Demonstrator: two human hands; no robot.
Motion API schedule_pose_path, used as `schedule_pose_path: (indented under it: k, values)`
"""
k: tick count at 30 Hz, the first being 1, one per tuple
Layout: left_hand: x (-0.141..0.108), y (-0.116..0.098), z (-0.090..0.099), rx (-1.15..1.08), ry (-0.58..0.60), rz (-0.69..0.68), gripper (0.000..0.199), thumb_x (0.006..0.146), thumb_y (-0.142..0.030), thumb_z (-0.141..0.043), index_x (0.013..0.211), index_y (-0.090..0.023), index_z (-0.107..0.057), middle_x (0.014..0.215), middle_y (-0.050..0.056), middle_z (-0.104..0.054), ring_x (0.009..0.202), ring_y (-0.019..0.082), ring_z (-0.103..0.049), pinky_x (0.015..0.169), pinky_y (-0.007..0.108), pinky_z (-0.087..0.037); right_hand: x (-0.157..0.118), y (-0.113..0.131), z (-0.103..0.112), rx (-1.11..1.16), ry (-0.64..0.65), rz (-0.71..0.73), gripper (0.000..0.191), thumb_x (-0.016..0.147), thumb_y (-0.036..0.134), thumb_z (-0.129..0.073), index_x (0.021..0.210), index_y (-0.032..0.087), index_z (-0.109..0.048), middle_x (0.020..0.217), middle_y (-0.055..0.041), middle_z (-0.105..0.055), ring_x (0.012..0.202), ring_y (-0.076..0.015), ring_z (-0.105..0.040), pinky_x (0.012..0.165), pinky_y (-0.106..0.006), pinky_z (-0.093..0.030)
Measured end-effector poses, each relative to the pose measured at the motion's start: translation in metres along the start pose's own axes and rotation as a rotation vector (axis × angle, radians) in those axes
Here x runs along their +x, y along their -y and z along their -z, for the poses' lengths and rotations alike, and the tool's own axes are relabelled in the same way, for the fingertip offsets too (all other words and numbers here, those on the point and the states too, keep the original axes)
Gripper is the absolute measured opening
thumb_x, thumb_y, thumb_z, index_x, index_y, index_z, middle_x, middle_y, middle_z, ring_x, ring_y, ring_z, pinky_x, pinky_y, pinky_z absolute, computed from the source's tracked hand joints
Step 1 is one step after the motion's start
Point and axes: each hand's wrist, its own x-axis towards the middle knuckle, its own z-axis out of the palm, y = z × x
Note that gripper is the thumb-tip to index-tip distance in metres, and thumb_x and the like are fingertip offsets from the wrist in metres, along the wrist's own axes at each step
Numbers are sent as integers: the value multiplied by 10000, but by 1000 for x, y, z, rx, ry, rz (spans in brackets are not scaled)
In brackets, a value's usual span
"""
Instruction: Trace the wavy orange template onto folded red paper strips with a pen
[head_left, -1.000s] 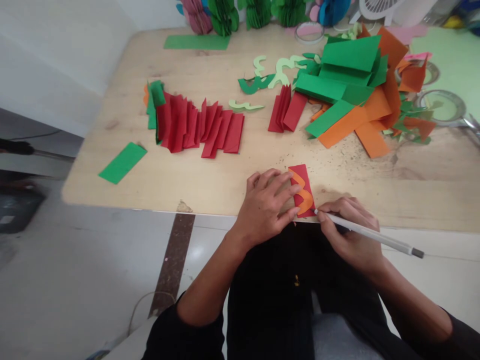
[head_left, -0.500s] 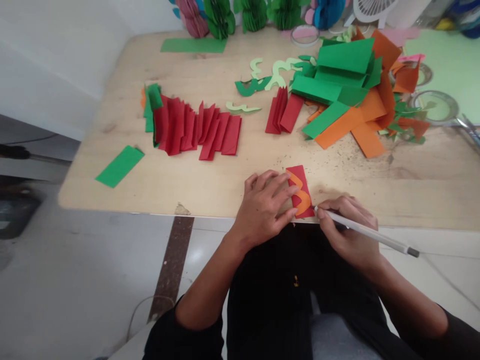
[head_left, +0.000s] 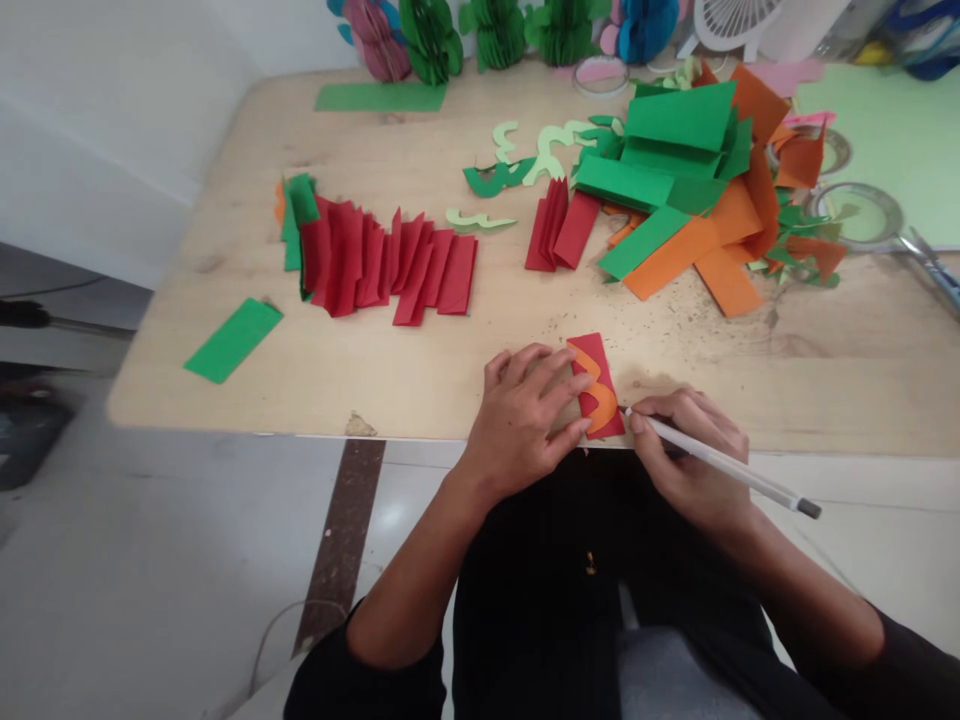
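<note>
My left hand lies spread on the table, its fingertips pressing a curvy orange paper cutout flat on a folded red paper strip. In my right hand is a white pen with a dark end, gripped between thumb and fingers. The pen's tip is at the right edge of the orange cutout, over the red strip. Part of the cutout's left side is hidden under my left fingers.
On the wooden table are folded red strips, a smaller red bundle, a green strip and a green and orange paper pile. Scissors, tape rolls and honeycomb paper shapes lie farther back.
The pen tip has moved slightly up along the cutout's right edge. My left hand stays pressed on the paper. The whole view has shifted a little.
</note>
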Motion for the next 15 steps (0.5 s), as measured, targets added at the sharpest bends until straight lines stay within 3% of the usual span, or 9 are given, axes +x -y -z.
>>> schedule_pose_path:
  k: [15]
  values:
    - [1,0,1,-13,12,7,343,894,-386,-560,1202,-249,-620,1362,65,-560,1274,293,-423,1074,493,-283,3,0,-3,-17,-28,27,71,846,155,-610,849,223,-589,728,-11,-674,637,-146,-609,621,-299,-504]
